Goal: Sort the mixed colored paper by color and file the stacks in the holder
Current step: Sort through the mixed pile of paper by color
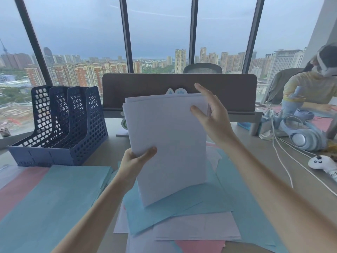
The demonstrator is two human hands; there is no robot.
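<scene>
A stack of pale lilac-white paper (169, 143) stands on its lower edge, upright over the mixed pile. My left hand (135, 161) grips its left edge, thumb on the front. My right hand (209, 115) rests at the top right corner, fingers apart, thumb lying on the front sheet. Beneath lies a loose pile of blue paper (182, 209), lilac paper (197, 229) and pink paper (198, 246). A neat blue stack (54, 196) sits to the left on a pink sheet (20, 185). The dark blue mesh holder (60, 125) stands at the back left, its slots showing no paper.
A brown desk divider (178, 92) runs behind the stack. Blue headphones (302, 136), white cables (284, 161) and a white controller (322, 163) lie at the right. Another person (310, 88) sits at the far right. Windows stand behind.
</scene>
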